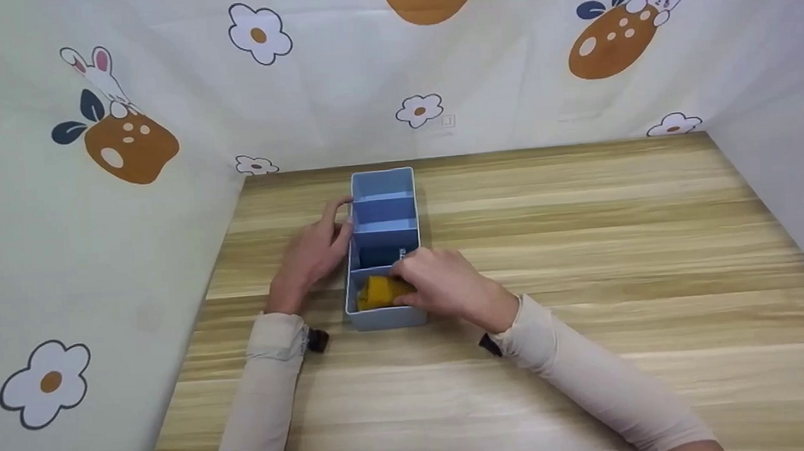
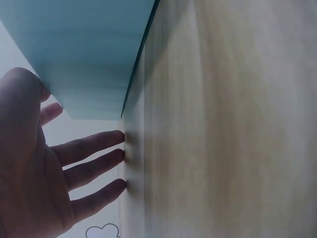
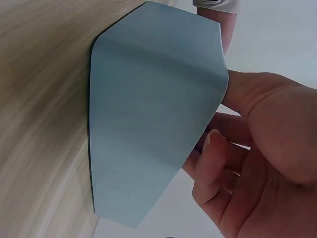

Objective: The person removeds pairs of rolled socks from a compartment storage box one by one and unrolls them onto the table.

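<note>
A long light-blue box (image 1: 389,318) with several compartments in a row stands on the table. In its nearest compartment lies a yellow folded bundle (image 1: 378,292), apparently cloth. My right hand (image 1: 448,282) reaches over the right rim and pinches this bundle between thumb and fingers; in the right wrist view the box wall hides it. My left hand (image 1: 311,256) is at the box's left side, thumb and index finger touching the rim. The left wrist view shows its other fingers (image 2: 91,168) extended, tips on the table. A dark blue item (image 1: 379,256) with white lettering fills the neighbouring compartment.
The two far compartments (image 1: 383,212) of the box show bare blue floors and dividers. Wood-grain tabletop (image 1: 588,255) surrounds the box. A pale printed cloth (image 1: 335,81) with flowers and rabbits hangs behind and along the sides.
</note>
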Available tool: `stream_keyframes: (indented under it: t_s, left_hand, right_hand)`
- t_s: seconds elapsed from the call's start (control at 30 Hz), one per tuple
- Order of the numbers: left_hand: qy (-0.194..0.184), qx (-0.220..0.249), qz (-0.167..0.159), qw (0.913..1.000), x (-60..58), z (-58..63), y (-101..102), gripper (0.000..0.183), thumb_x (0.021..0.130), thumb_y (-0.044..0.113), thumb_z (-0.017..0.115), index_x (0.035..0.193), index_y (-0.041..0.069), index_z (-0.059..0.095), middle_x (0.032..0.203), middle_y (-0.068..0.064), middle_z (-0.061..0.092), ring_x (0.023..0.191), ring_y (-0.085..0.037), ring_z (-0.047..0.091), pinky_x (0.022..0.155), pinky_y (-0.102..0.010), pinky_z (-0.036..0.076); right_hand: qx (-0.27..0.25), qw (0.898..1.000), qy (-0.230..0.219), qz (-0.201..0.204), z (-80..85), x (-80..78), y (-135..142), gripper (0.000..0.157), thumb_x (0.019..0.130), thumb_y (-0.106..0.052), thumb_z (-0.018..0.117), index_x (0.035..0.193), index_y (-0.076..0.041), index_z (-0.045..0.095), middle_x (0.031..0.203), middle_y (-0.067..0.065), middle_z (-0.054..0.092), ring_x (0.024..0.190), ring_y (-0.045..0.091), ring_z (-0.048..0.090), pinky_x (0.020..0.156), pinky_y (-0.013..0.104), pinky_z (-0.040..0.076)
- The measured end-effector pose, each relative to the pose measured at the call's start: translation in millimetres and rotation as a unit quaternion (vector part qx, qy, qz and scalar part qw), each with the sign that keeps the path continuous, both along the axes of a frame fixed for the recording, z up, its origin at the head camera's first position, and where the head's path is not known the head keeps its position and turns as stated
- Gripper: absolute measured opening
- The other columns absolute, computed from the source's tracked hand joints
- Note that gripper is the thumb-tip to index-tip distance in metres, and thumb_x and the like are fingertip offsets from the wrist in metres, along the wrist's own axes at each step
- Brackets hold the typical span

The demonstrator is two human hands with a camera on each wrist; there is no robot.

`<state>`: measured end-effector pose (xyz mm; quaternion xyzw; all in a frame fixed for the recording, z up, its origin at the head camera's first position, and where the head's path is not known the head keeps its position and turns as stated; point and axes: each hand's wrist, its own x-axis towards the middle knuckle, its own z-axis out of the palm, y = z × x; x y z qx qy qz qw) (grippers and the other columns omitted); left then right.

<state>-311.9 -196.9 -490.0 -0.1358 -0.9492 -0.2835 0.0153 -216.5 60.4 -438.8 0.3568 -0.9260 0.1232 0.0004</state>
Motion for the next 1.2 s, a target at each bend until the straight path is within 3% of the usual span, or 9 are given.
stream_keyframes:
  t_s: [0.13,0.2,0.33,0.5,0.77,1.2]
  left_hand:
    - [0.002,0.0,0.002,1.0,0.9,0.7,0,0.05,0.114,0.049,0.043,0.163,0.037,0.038,0.137,-0.015,0.075,0.112,-0.034,0.073,0.1,-0.057,0.057]
    - [0.004,-0.001,0.003,1.0,1.9,0.9,0,0.05,0.114,0.049,0.043,0.162,0.037,0.039,0.133,-0.015,0.075,0.105,-0.033,0.072,0.097,-0.056,0.057]
    - [0.007,-0.003,0.001,1.0,2.0,1.5,1,0.049,0.115,0.049,0.043,0.162,0.037,0.039,0.133,-0.015,0.076,0.101,-0.031,0.071,0.095,-0.055,0.058]
    - [0.004,-0.002,0.0,1.0,0.5,1.0,1,0.049,0.114,0.049,0.042,0.162,0.037,0.038,0.137,-0.016,0.074,0.106,-0.033,0.072,0.098,-0.055,0.058]
    - [0.003,-0.003,0.002,1.0,0.1,-0.8,0,0.048,0.115,0.047,0.043,0.162,0.037,0.038,0.138,-0.014,0.074,0.113,-0.033,0.074,0.101,-0.054,0.058]
    - [-0.004,0.005,-0.002,1.0,-0.6,-0.5,1,0.051,0.114,0.05,0.043,0.162,0.035,0.038,0.141,-0.015,0.073,0.124,-0.035,0.073,0.107,-0.056,0.056]
  right_hand:
    - [0.02,1.0,0.007,-0.012,2.5,-1.5,-5,0.029,0.089,-0.04,0.09,0.096,-0.013,0.082,0.079,0.003,0.069,0.072,0.02,0.061,0.058,0.034,0.043]
    - [0.03,0.999,0.007,-0.008,4.0,-2.2,-7,0.029,0.088,-0.039,0.092,0.096,-0.013,0.081,0.079,0.004,0.069,0.073,0.021,0.06,0.059,0.034,0.041]
    - [0.04,0.999,-0.002,0.004,5.6,-4.7,-8,0.024,0.089,-0.033,0.092,0.102,-0.015,0.082,0.086,0.004,0.075,0.078,0.024,0.066,0.065,0.038,0.052]
    - [0.039,0.999,-0.006,0.02,4.4,-8.6,-8,0.021,0.091,-0.029,0.09,0.104,-0.015,0.083,0.094,0.005,0.079,0.083,0.025,0.07,0.07,0.044,0.06]
    - [0.022,0.999,0.016,0.041,-2.8,-14.4,-5,0.023,0.09,-0.035,0.089,0.107,-0.021,0.083,0.093,0.002,0.079,0.081,0.026,0.071,0.062,0.045,0.057]
    - [0.004,0.999,0.004,0.043,5.0,-10.9,10,0.03,0.092,-0.034,0.088,0.118,-0.021,0.081,0.105,0.001,0.081,0.087,0.023,0.073,0.069,0.044,0.061]
